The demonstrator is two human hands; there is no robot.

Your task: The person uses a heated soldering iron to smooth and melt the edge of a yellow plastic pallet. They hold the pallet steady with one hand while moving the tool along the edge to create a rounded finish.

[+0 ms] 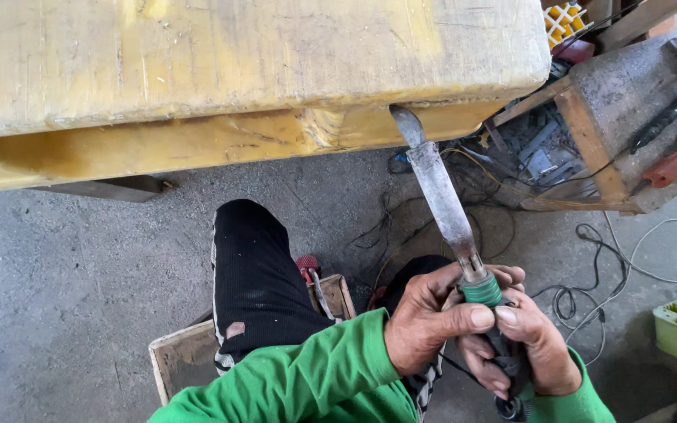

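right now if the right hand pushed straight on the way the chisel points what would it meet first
Most likely the yellow timber beam: the right hand aims the chisel up at the beam's lower edge, where the tip already appears to touch, though depth is unclear.

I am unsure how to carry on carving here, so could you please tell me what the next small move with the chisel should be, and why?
Probably a short, controlled push upward. The chisel has its tip at the lower edge of the yellow wooden beam, beside a notch, and both the left hand and the right hand already clasp its handle, so a small stroke looks steady.
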